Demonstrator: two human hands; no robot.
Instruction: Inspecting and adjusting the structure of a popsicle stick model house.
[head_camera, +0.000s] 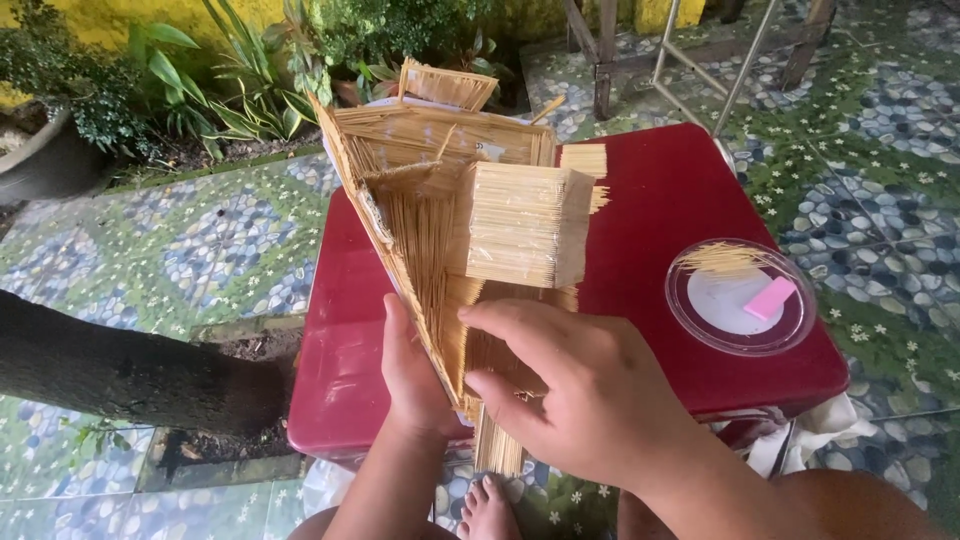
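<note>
- Trunk (110, 370) of a tree far left, dark, leaning over patterned floor tiles (200, 240); potted plants (230, 70) behind.
- Left hand (415, 375) flat against outer wall of stick model house (450, 210), fingers straight, pressing, not wrapped around anything.
- Model house standing on red table (680, 200), tilted up on near edge, propped between both hands.
- Probably light, stiff along sticks, brittle at glued seams; best held by broad wall panels, not thin roof edges.
- Right hand (580, 400) curled over lower front wall, thumb and fingertips pinching stick ends.
- Clear round lid (740, 297) far right on table, holding loose sticks and pink eraser-like block (770, 297).
</note>
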